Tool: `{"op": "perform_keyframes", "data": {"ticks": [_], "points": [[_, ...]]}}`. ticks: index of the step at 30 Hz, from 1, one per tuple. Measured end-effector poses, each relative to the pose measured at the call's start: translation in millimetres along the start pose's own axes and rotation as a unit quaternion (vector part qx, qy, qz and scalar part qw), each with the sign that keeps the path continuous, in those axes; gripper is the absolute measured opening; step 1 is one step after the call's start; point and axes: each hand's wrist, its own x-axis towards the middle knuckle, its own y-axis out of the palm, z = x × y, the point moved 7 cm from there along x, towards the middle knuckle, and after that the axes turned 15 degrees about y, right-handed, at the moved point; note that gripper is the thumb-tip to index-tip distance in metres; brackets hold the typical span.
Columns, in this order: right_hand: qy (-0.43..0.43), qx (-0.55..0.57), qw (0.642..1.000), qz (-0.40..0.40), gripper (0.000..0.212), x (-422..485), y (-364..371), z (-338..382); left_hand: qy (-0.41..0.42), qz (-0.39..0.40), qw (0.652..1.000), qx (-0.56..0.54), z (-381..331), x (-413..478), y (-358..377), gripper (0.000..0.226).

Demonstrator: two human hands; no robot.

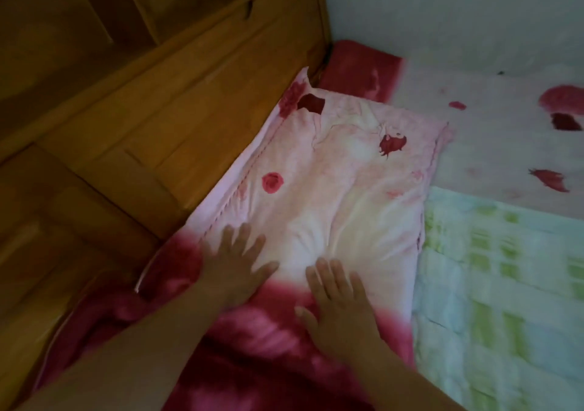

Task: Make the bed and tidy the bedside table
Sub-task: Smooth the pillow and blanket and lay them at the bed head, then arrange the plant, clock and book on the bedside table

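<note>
Both hands flat, nothing gripped. Left hand [240, 265]: palm down, fingers straight and spread, pressing on the pillow [331, 173] near its left edge. Right hand [338, 303]: palm down, fingers straight and a little apart, pressing just beside the left hand, the two not touching. It lies across the line where the pillow's pale pink cloth meets its dark red band. Creases in the cloth fan out from between the two hands. Both forearms are bare and enter from the bottom edge, the left one angled in from the lower left.

Pillow: pink with red rose print, lying at the head of the bed, its long left side against the wooden headboard [158, 110].

Surroundings: pale sheet [493, 145] with red petal marks to the right of and beyond the pillow. A green-and-white checked quilt [499, 284] touches the pillow's right edge. Pale wall [442, 9] behind. Picture dim and blurred.
</note>
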Motion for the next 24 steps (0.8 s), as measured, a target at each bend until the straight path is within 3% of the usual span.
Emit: {"op": "perform_keyframes", "data": {"ticks": [1,4,8,11,15,16,18,20,22,24], "points": [[0.005,-0.020,0.999,0.027,0.072,6.8,9.8,0.3,-0.020,0.072,0.997,-0.018,7.9,1.6,19.9,0.098],[0.013,-0.039,0.996,0.078,0.076,37.3,0.2,-1.1,-0.035,0.143,0.987,-0.062,13.8,27.3,7.5,0.077],[0.023,-0.045,0.988,0.145,0.079,17.8,-14.3,-3.3,-0.041,0.095,0.988,-0.110,-20.2,2.9,-7.9,0.069],[0.001,-0.053,0.981,0.189,0.082,-34.9,-26.4,-13.6,-0.007,0.057,0.996,-0.069,-45.3,-50.4,3.3,0.074],[0.001,0.013,0.996,0.086,0.065,-82.8,-91.6,-30.5,-0.035,0.123,0.985,-0.120,-51.5,-93.4,-6.0,0.075],[-0.008,0.030,0.999,0.039,0.066,-89.0,-114.8,-29.3,-0.034,0.095,0.987,-0.126,-57.8,-100.5,-27.7,0.080],[0.003,0.060,0.998,0.003,0.070,-99.2,-163.4,-23.7,-0.029,-0.045,0.991,-0.126,-68.6,-106.9,-70.4,0.082],[-0.019,0.068,0.994,-0.078,0.075,-114.6,-228.8,-14.8,-0.042,-0.113,0.987,-0.108,-80.8,-126.7,-126.1,0.048],[-0.010,0.102,0.994,-0.030,0.062,-128.1,-259.8,-9.3,-0.068,-0.083,0.987,-0.118,-92.0,-154.0,-161.5,0.027],[0.006,0.113,0.994,0.007,0.038,-141.9,-285.2,-4.6,-0.105,-0.094,0.984,-0.110,-98.7,-185.2,-197.5,0.021]]}}
